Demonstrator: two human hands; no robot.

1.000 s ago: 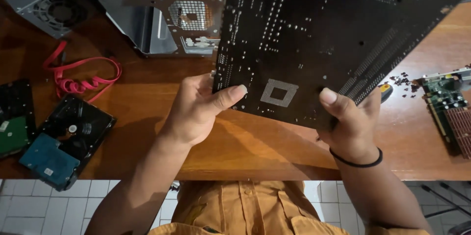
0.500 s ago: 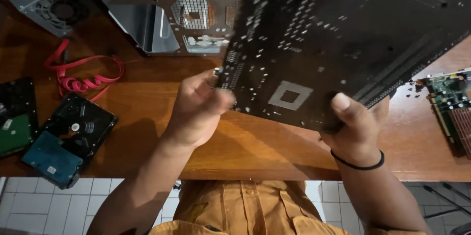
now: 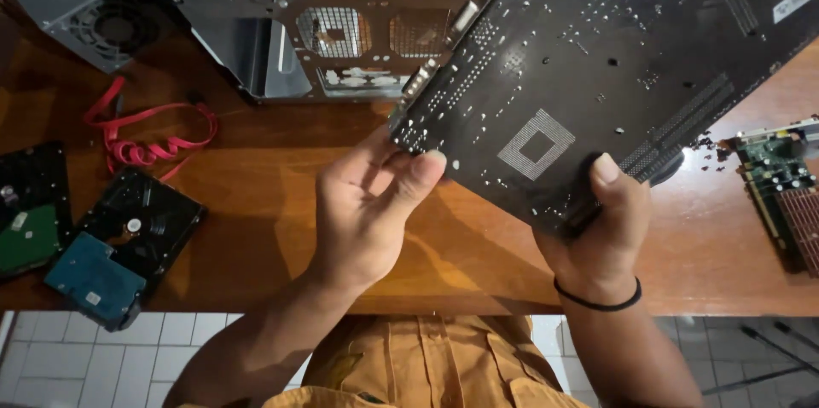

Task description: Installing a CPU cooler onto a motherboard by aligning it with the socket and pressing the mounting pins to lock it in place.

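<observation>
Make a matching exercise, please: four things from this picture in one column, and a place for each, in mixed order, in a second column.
Things:
1. circuit board
2. red cable
3. hard drives
4. green card

Places:
A. at the right edge of the table
B. near the table's front left corner
C. held in the left hand and right hand, above the table
D. on the table beside the grey computer case, to its left

Pairs: 1-C, 2-D, 3-B, 4-A

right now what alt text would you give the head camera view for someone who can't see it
Two bare hands, left hand and right hand, hold a black motherboard solder side up over a wooden table. Behind it lies an open computer case; at left are a red cable and hard drives, at right a graphics card.
</observation>
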